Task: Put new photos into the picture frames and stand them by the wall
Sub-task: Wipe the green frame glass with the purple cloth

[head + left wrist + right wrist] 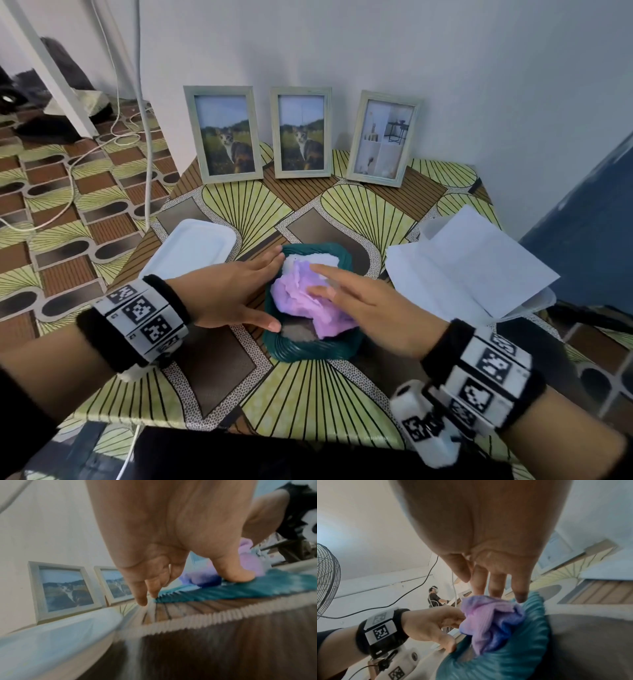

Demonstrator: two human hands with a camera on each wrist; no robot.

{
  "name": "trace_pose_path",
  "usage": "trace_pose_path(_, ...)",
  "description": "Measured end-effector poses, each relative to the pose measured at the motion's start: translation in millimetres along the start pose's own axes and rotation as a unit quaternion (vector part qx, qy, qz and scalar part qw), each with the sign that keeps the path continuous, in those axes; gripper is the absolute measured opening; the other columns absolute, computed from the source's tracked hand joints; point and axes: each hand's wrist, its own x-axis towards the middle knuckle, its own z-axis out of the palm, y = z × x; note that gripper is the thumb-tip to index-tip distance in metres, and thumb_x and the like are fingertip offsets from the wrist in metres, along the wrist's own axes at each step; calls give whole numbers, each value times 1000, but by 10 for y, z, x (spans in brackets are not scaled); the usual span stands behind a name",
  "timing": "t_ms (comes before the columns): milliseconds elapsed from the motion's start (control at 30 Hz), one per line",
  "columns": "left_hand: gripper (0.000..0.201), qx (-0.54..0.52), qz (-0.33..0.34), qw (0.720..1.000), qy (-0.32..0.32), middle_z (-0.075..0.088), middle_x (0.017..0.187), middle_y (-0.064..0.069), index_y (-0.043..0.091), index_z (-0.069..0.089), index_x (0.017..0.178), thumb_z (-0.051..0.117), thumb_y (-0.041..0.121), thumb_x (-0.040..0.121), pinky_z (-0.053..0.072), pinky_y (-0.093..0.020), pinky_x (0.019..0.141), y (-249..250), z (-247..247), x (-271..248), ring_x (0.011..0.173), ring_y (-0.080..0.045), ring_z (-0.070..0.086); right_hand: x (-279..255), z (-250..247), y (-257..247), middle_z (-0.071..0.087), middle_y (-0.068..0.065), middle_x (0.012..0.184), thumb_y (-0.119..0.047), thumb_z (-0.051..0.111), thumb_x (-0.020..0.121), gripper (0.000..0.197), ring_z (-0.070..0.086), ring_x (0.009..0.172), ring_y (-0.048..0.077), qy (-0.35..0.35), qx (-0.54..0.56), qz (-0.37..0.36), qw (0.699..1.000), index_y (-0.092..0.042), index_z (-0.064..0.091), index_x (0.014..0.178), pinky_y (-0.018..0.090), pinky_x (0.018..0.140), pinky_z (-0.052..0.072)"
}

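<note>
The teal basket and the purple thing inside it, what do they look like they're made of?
The teal basket looks woven, rattan or plastic cord: ribbed coils ring its rim, with a matte finish. The purple cloth looks like soft fabric, perhaps microfibre: it lies crumpled in loose folds, matte, with a fine ribbed texture in the right wrist view.

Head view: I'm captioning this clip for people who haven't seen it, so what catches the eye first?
Three picture frames stand by the wall: two show the same cat photo, the right one an interior print. Nearer, both hands, left and right, reach with straight fingers over a teal basket holding a crumpled purple cloth.
</note>
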Motion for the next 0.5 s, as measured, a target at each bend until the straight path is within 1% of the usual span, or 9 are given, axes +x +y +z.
trace_pose_path(100, 102, -11, 22, 999, 40, -4, 163, 12, 22, 8, 158, 50, 74, 80, 20, -22, 116, 66, -126, -54, 147, -6, 20, -145, -100, 157, 69, -11, 117, -11, 52, 98, 30, 62, 109, 2, 92, 4, -16, 996, -19, 67, 122, 32, 102, 47)
trace_pose_path(167, 85, -64, 22, 995, 79, 14, 161, 16, 30, 22, 155, 46, 69, 84, 22, -21, 116, 135, -252, -132, 145, -2, 25, -208, -157, 245, 69, -12, 118, -9, 56, 95, 30, 64, 108, 4, 109, -28, -10, 994, -23, 69, 118, 33, 101, 47)
trace_pose_path(200, 78, -84, 15, 991, 101, 27, 158, 17, 33, 29, 153, 44, 68, 85, 28, -21, 114, 182, -310, -175, 140, -1, 34, -220, -177, 286, 65, -11, 127, -11, 57, 95, 32, 61, 115, 7, 102, -67, -5, 993, -25, 67, 122, 32, 104, 44)
trace_pose_path(267, 65, -114, -4, 984, 139, 60, 134, 14, 34, 43, 146, 43, 64, 88, 44, -24, 96, 335, -384, -251, 111, -2, 59, -209, -189, 353, 43, -9, 150, -16, 54, 97, 43, 40, 138, 9, 40, -155, 7, 987, -24, 53, 139, 31, 116, 30)
trace_pose_path(333, 49, -119, -6, 982, 144, 68, 97, 13, 32, 55, 134, 45, 57, 93, 44, -25, 76, 544, -377, -289, 82, 0, 59, -160, -176, 389, 17, -9, 161, -20, 50, 99, 56, 10, 149, 9, -38, -215, 6, 976, -22, 30, 152, 34, 122, 14)
trace_pose_path(367, 45, -106, -7, 986, 126, 66, 92, 11, 29, 57, 129, 44, 56, 95, 43, -27, 73, 651, -343, -276, 81, -4, 59, -132, -168, 396, 8, -8, 163, -22, 49, 100, 60, 1, 150, 9, -62, -233, 4, 971, -22, 22, 154, 36, 122, 10)
trace_pose_path(400, 47, -90, -14, 991, 95, 65, 97, 4, 25, 53, 128, 42, 57, 96, 42, -31, 75, 755, -291, -249, 87, -12, 59, -106, -162, 399, 3, -7, 163, -25, 49, 100, 64, -3, 150, 11, -78, -244, 3, 967, -22, 16, 155, 37, 123, 8)
trace_pose_path(467, 63, -57, -41, 997, 27, 59, 124, -9, 16, 41, 139, 38, 61, 96, 41, -32, 85, 926, -164, -141, 110, -25, 55, -69, -154, 412, -1, -5, 164, -31, 49, 100, 69, -6, 150, 13, -105, -258, -1, 960, -25, 11, 156, 38, 122, 8)
trace_pose_path(500, 71, -40, -49, 998, 7, 51, 137, -12, 12, 35, 145, 36, 62, 95, 39, -33, 95, 994, -109, -74, 123, -27, 48, -59, -148, 421, -2, -5, 164, -34, 51, 99, 72, -6, 150, 13, -116, -263, -5, 958, -27, 9, 156, 39, 122, 9)
